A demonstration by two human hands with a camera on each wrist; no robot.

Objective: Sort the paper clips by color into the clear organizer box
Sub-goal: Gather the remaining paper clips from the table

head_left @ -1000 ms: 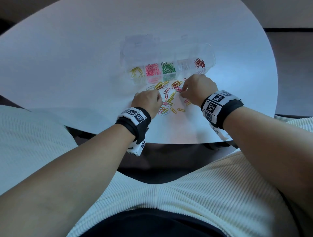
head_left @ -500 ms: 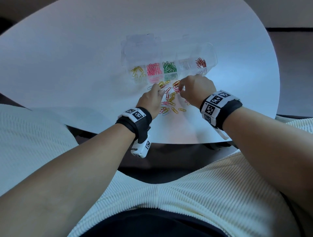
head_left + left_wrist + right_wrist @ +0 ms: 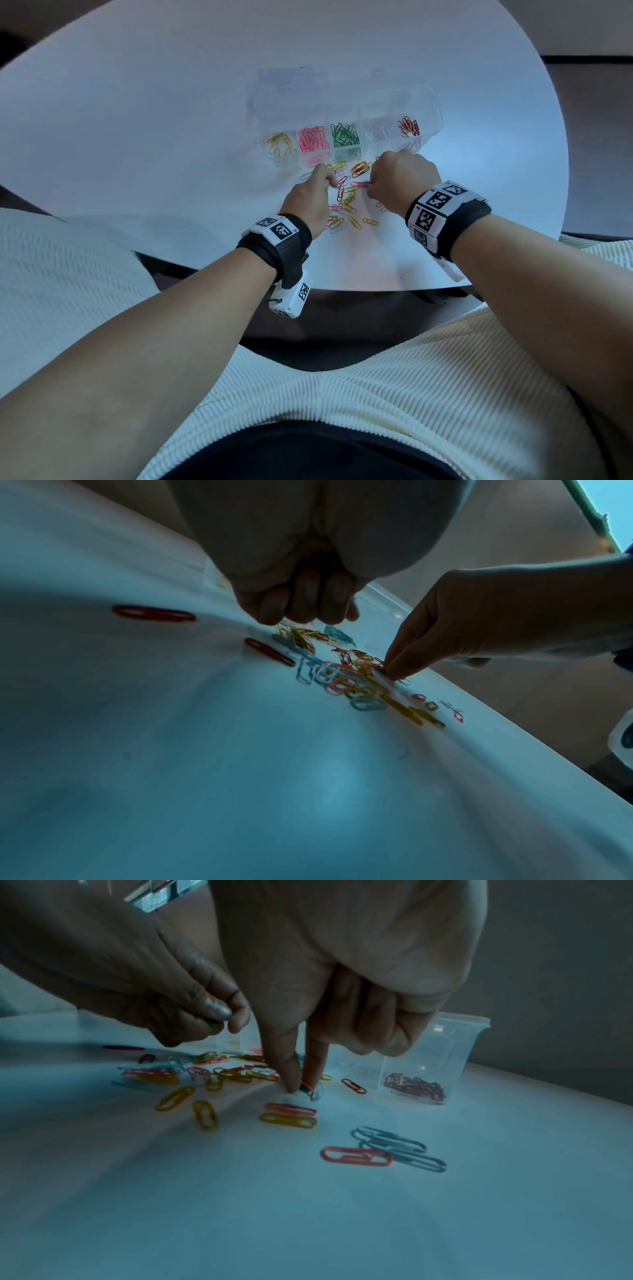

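The clear organizer box (image 3: 424, 102) lies at the far side of the white table (image 3: 137, 137). Its front row holds yellow clips (image 3: 281, 142), pink clips (image 3: 311, 138), green clips (image 3: 344, 135), pale clips (image 3: 378, 132) and red clips (image 3: 408, 126). A loose pile of mixed clips (image 3: 349, 202) lies just before it. My left hand (image 3: 323, 176) is above the pile's far left edge and pinches a green clip (image 3: 213, 1023). My right hand (image 3: 301, 1088) has thumb and forefinger down on the pile, pinching a green clip (image 3: 306, 1089) against the table; the other fingers are curled.
Stray clips lie nearer me: two grey ones (image 3: 397, 1146), an orange one (image 3: 356, 1156), yellow ones (image 3: 205, 1114). A red clip (image 3: 154, 614) lies apart on the left. The table's near edge (image 3: 342, 289) is close behind my wrists.
My left hand has moved forward from the pile's near left side toward the box. My right hand has stayed over the pile's right side, its fingertips now down among the clips.
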